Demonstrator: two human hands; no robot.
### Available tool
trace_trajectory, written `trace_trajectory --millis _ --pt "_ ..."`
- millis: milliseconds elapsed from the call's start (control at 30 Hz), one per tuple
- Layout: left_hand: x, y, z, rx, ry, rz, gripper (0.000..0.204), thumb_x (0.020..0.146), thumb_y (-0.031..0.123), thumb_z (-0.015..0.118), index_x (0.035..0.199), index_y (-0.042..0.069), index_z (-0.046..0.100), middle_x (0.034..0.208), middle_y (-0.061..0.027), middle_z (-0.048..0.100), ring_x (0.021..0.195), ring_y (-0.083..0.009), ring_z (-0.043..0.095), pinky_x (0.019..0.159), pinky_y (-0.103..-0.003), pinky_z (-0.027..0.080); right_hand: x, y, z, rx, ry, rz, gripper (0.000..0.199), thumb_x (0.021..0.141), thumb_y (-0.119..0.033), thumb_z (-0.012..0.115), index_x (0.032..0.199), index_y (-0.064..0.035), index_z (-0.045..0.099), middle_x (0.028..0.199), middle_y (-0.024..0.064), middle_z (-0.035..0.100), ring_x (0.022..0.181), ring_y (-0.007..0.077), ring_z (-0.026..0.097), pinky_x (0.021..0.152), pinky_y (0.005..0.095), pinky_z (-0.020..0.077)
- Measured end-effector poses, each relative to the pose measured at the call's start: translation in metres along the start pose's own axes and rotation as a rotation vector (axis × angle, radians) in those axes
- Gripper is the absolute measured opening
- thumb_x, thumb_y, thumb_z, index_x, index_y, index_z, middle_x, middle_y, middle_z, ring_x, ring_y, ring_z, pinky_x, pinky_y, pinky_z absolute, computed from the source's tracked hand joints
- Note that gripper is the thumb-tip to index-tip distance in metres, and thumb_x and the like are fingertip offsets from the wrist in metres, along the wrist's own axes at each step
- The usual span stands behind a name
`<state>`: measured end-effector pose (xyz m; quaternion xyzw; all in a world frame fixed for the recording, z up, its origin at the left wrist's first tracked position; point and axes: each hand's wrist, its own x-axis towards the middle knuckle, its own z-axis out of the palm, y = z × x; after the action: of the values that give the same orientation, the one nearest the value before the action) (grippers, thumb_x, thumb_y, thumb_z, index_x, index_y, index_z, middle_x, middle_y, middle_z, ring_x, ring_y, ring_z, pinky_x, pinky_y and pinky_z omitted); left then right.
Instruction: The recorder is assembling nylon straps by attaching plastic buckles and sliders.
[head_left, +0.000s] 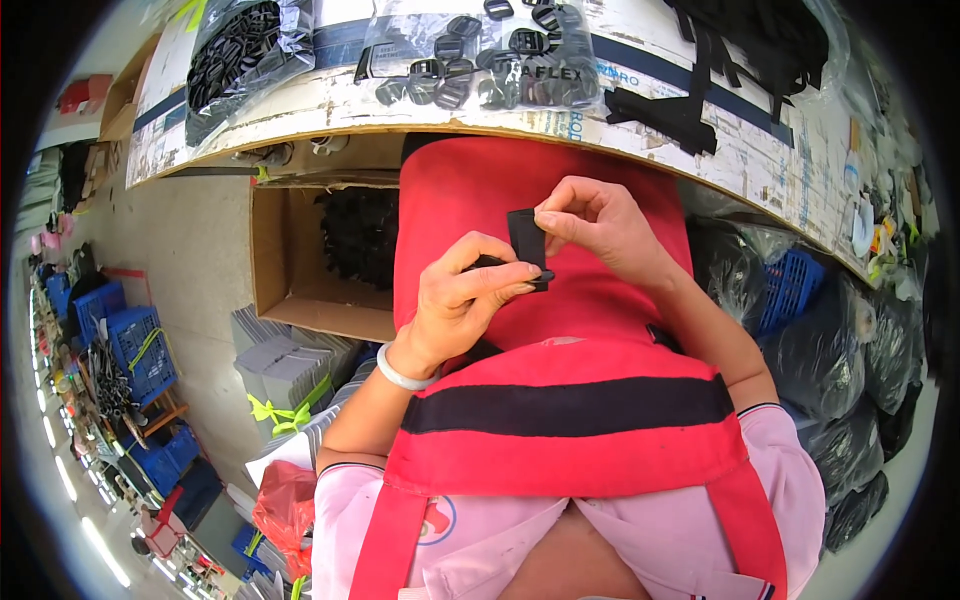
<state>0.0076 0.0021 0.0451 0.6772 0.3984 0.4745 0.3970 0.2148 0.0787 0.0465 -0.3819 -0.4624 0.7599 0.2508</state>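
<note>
A scuffed white worktable (760,185) is stretching across the top of the scene, its near edge curving above the knees of a seated person wearing a red apron (560,320) with a dark band. Stuffed black plastic bags (820,360) are crowding the floor on the right, and a blue basket (790,285) is showing among them. An open cardboard box (272,250) is standing left of the lap, with a dark heap (358,235) lying inside. On the tabletop, two clear bags of black buckles, one at the left (245,60) and one nearer the middle (455,75), are lying apart from black straps (665,118) at the right.

Over the apron, the left hand (465,285) is pinching a short black strap (525,237) between thumb and fingers, gripping it low. The strap is rising upright above that hold, while a small dark end is poking out just beyond the left fingertips. The right hand (600,225) is pinching the strap's upper right edge between thumb and forefinger, its other fingers curling. A white bracelet (400,370) is circling the left wrist.
</note>
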Motion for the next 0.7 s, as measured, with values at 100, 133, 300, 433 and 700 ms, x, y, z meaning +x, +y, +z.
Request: trace_trajectory --millis 100,133,300,433,700 --pt "-0.002 -0.001 -0.001 -0.005 -0.001 0.000 0.022 0.077 -0.002 0.073 0.098 0.004 0.073 0.088 -0.0080 0.060 0.069 -0.0147 0.055 0.056 -0.025 0.043 0.000 0.002 0.001 -0.017 -0.016 -0.023 0.013 0.091 -0.013 0.066 0.090 -0.0009 0.062 0.084 0.0041 0.066 0.074 0.0093 0.063 0.067 0.0229 0.0516" --pt "-0.004 -0.002 -0.001 -0.011 -0.001 -0.011 0.022 0.077 -0.002 0.073 0.098 0.004 0.073 0.088 -0.0081 0.060 0.069 -0.0148 0.056 0.056 -0.025 0.043 0.000 0.002 0.002 -0.019 -0.021 -0.020 0.013 0.091 -0.013 0.066 0.090 -0.0009 0.062 0.084 0.0041 0.066 0.074 0.0093 0.063 0.067 0.0229 0.0516" --pt "-0.008 -0.001 0.001 -0.059 -0.029 -0.065 0.023 0.080 -0.004 0.070 0.101 0.006 0.072 0.091 -0.0079 0.060 0.075 -0.0176 0.060 0.061 -0.027 0.049 0.004 0.002 0.007 0.024 0.022 0.002 0.011 0.088 -0.006 0.069 0.091 -0.0014 0.059 0.084 0.0037 0.065 0.075 0.0094 0.063 0.068 0.0227 0.0513" --pt "-0.011 -0.003 0.004 -0.121 0.004 -0.094 0.024 0.081 -0.005 0.069 0.102 0.006 0.072 0.091 -0.0081 0.059 0.075 -0.0171 0.060 0.061 -0.026 0.049 0.007 0.002 0.012 0.037 0.070 -0.004 0.012 0.087 -0.005 0.069 0.091 -0.0023 0.058 0.084 0.0039 0.064 0.076 0.0094 0.063 0.068 0.0225 0.0514" --pt "-0.012 -0.004 0.003 -0.119 0.004 -0.093 0.024 0.081 -0.005 0.070 0.102 0.006 0.071 0.091 -0.0077 0.059 0.074 -0.0167 0.060 0.061 -0.026 0.049 0.005 -0.003 0.013 -0.104 0.077 -0.096 0.014 0.087 -0.005 0.070 0.091 -0.0024 0.057 0.083 0.0021 0.062 0.071 0.0070 0.058 0.066 0.0210 0.0490"
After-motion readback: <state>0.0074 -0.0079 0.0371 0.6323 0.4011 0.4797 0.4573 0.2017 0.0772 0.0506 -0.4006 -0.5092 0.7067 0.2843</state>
